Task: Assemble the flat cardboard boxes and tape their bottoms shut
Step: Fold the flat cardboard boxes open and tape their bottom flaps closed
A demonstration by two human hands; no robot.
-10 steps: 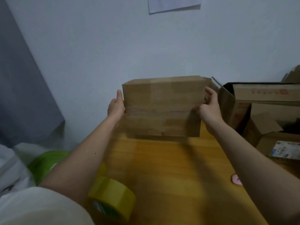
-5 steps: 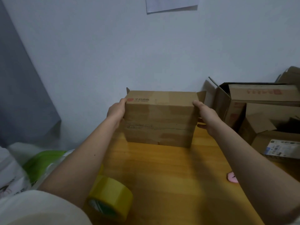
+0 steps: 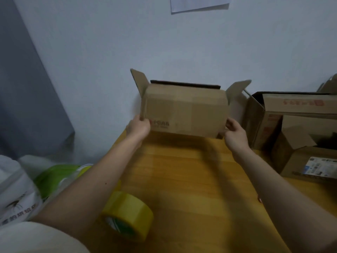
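Cardboard box: plain brown corrugated cardboard box [image 3: 184, 110] with red print near its lower left corner, held up at the far end of the surface, close to the pale wall; whether its lower edge touches the wood cannot be told.
Box flaps: two short end flaps stand out at the top left and top right; a dark edge runs along the top between them.
Left hand: left hand [image 3: 138, 127] grips the box's lower left corner, fingers curled round the edge.
Right hand: right hand [image 3: 235, 133] grips the lower right corner, thumb on the near face, fingers wrapped behind.
Surface: orange-brown wooden surface [image 3: 182, 179] under both forearms.
Tape: yellow roll of packing tape [image 3: 127, 215] lies on its side at the near left, just beside the left forearm.
Other boxes: stack of open brown cardboard boxes [image 3: 295, 125] at the right, one bearing a white printed label.
Wall: white paper sheet [image 3: 198, 4] hangs at the top.
Left edge: green object [image 3: 52, 178] and white bag [image 3: 16, 194], blurred.
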